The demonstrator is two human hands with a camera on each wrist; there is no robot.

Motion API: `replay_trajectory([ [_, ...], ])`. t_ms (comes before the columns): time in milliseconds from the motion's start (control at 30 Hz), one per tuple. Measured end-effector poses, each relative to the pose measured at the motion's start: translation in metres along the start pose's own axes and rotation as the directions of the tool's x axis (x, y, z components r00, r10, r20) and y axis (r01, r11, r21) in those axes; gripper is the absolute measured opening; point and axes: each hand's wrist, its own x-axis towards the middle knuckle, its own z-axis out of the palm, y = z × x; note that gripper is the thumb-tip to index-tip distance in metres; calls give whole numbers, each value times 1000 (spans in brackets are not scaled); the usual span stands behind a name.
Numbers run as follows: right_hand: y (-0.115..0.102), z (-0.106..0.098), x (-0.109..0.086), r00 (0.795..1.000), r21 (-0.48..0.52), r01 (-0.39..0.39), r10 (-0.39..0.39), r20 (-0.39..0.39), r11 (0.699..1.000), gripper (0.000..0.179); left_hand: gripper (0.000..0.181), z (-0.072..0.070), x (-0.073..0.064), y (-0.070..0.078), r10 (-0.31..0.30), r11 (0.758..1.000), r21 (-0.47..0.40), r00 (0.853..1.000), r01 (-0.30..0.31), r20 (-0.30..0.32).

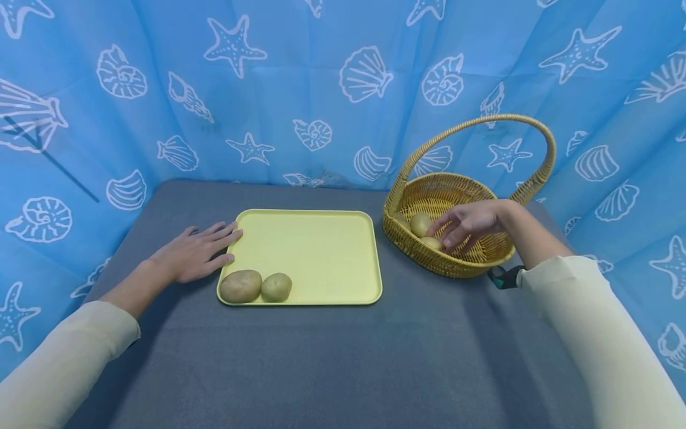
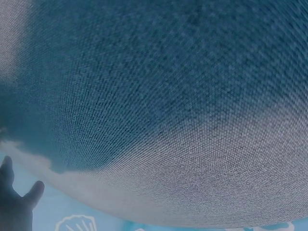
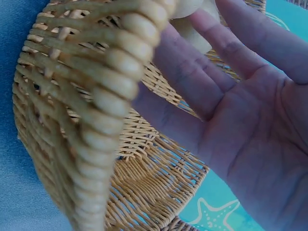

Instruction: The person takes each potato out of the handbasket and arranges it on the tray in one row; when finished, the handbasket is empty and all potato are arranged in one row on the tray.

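Observation:
My right hand [image 1: 471, 220] reaches over the rim into a wicker basket [image 1: 461, 269]. Its fingertips are at a pale potato [image 1: 430, 243] inside, beside another potato [image 1: 421, 224]. In the right wrist view the fingers of that hand [image 3: 250, 110] look fairly straight, and the potato [image 3: 192, 33] at their tips is partly hidden; no firm grip shows. On the left, my left hand [image 1: 195, 253] lies spread, fingertips on the left edge of a yellow tray [image 1: 311, 250]. Along the tray's near left edge sit a larger potato [image 1: 241, 286] and a smaller potato [image 1: 276, 287].
The basket's tall arched handle [image 1: 485, 122] rises above my right hand. A dark grey cloth covers the table [image 1: 332, 363]. Behind and at the sides hangs a blue curtain [image 1: 300, 77] with white shells and starfish. The left wrist view shows mostly grey cloth [image 2: 192, 96].

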Motion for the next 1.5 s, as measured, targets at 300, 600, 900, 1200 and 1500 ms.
replay_trajectory([
  [300,-6,4,6,1000,-12,-22,22,-22,1000,51,63,-1,-1,2,8,1000,-9,1000,-8,-5],
  [600,-7,3,2,999,-42,-34,34,-6,999,61,64,-4,-2,2,-9,1000,-13,1000,9,3],
  [900,-7,10,9,999,-117,-43,44,6,992,43,64,-2,-1,1,-2,1000,-10,1000,2,1],
  [1200,-10,8,8,1000,-162,-5,10,25,987,40,64,-2,-1,2,-2,1000,-10,1000,2,-6],
  [1500,-27,8,-12,988,-350,100,-136,-79,931,46,65,2,0,-3,2,1000,-18,1000,-3,-14],
])
